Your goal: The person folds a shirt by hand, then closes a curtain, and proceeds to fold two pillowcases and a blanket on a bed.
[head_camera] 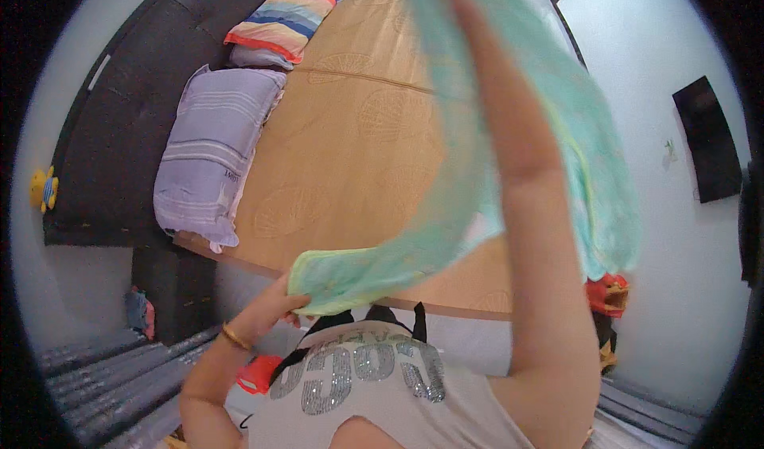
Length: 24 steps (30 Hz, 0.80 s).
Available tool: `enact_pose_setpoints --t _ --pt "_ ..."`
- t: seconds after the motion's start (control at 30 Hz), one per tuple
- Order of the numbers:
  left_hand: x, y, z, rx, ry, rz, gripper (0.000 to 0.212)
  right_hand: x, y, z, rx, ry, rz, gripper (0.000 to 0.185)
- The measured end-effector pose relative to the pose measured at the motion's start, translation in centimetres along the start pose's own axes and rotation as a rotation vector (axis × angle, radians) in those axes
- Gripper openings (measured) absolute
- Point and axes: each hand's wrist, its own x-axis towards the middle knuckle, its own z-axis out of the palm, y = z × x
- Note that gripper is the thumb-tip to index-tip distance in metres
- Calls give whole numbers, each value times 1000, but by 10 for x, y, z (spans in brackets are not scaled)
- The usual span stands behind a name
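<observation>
My left hand [276,303], with a gold-coloured bracelet at the wrist, pinches a corner of a mint-green blanket [382,273] with yellow-green edging. From that corner the blanket sweeps up and to the right, blurred by motion, over the bed's tan mat [346,144]. My right arm reaches far up across the picture, amid the raised folds of the blanket. My right hand lies beyond the top edge, out of view. Part of the blanket hangs to the right of my right arm, past the bed's edge.
A lavender striped pillow [209,150] and a rainbow-striped pillow [286,22] lie along the dark padded headboard [137,79]. A dark nightstand [173,294] stands at the left. Red items [607,295] sit low at the right. A television [707,141] hangs on the right wall.
</observation>
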Motion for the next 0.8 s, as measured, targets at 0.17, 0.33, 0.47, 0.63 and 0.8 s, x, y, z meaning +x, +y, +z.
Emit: enact_pose_setpoints --t 0.17,0.33,0.47,0.63,0.8 --pt "-21 -46 -61 -289 465 110 60 -56 45 222 493 -268 -60 36" --pt "-1 -83 -121 -229 687 13 40 -246 181 243 348 -312 664 37" --pt "20 -78 -153 -506 594 -33 29 -396 243 197 409 64 1194 26" --pt "34 -59 -143 201 492 33 26 -453 258 193 560 258 1440 29" --pt "-40 13 -129 -95 548 245 26 -435 270 240 915 467 1310 30"
